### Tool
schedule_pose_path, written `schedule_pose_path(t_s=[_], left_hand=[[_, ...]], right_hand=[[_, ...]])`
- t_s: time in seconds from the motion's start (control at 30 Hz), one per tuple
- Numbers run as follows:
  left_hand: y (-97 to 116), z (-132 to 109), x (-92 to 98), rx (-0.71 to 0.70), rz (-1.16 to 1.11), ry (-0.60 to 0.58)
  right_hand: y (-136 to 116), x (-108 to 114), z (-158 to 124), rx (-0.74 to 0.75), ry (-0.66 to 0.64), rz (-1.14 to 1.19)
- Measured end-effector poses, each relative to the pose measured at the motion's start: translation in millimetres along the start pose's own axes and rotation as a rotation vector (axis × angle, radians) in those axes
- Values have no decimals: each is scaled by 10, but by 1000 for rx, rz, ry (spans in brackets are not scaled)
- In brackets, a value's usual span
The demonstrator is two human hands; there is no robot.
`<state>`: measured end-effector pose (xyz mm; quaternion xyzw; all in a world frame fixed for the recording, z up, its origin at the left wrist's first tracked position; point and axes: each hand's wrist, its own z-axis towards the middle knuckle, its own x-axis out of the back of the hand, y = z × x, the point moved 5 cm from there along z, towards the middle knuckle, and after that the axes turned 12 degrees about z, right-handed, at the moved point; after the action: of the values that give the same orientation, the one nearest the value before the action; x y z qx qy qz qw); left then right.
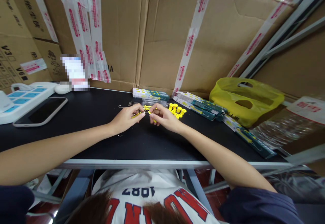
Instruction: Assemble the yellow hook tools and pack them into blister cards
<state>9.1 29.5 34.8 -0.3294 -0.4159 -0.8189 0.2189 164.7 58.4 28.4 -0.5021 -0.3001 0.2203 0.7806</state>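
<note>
Both hands meet over the black table, fingertips almost touching. My left hand is closed in a pinch on a thin wire hook with a yellow part; its curved tip pokes out below the hand. Between the thumb and fingers of my right hand is a small yellow plastic piece, mostly covered. Just right of that hand lies a pile of yellow plastic pieces. Behind the hands are more metal wire hooks and a clear plastic package, partly hidden by my fingers.
Printed cardboard boxes lie along the back, with more to the right. A yellow plastic bag sits at the right. A phone and a power strip are at the left. Cardboard walls enclose the table.
</note>
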Motion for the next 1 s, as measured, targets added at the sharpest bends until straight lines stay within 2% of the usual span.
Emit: schedule_pose_path(t_s=[0.37,0.63,1.0], left_hand=[[-14,-18,-41,57,-71,-71],[-28,-24,-53,57,-69,-74],[11,-29,-56,46,-30,-106]], right_hand=[[70,-38,43,-87,-75,203],[71,-3,34,-118,-50,167],[96,10,-7,-287,-97,249]])
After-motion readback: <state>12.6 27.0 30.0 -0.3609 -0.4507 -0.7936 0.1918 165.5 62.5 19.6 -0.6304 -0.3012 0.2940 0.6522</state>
